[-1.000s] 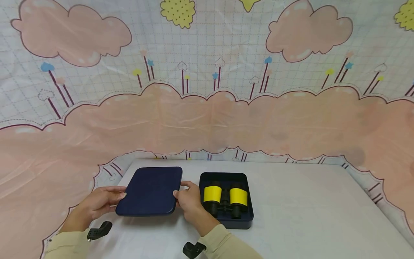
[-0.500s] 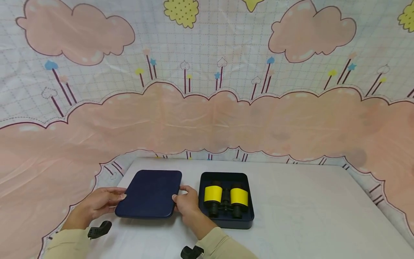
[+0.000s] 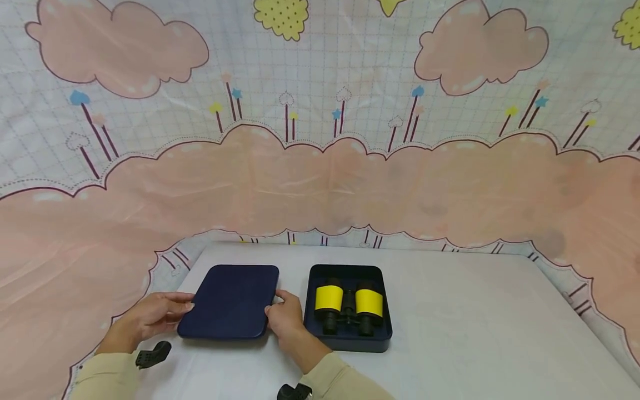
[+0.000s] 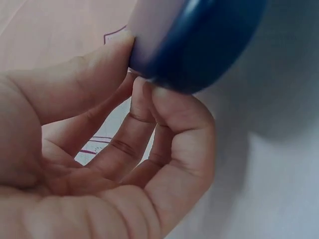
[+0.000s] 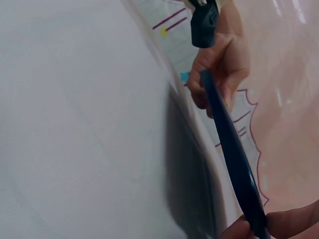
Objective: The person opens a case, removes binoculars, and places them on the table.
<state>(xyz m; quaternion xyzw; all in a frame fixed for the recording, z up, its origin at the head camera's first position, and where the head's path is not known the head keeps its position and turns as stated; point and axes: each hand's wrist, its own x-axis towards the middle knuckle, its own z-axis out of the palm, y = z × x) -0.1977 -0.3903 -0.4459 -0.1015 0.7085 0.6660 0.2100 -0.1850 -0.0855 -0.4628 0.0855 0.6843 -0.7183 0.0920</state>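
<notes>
Both hands hold a dark blue rectangular lid [image 3: 230, 303] by opposite side edges, a little above the white table. My left hand [image 3: 150, 316] pinches its left edge; in the left wrist view the thumb lies on one face and curled fingers [image 4: 184, 119] on the other. My right hand [image 3: 290, 319] pinches the right edge, and the right wrist view shows the lid [image 5: 234, 154] edge-on, apart from its shadow. Just right of that hand stands an uncovered dark blue box [image 3: 357, 345] with binoculars [image 3: 369, 304] lying inside, black with yellow bands.
The white table [image 3: 475, 322] stretches to the right of the box. Behind it hangs a patterned cloth [image 3: 350, 189] with pink clouds, which also runs along the table's sides. A black device [image 3: 153, 355] is strapped at the left wrist, and another [image 3: 295, 392] at the right.
The lid has come down slightly towards the table, its far edge lowering and the right hand shifting a little left with it. Both hands keep their hold; box and binoculars stay put.
</notes>
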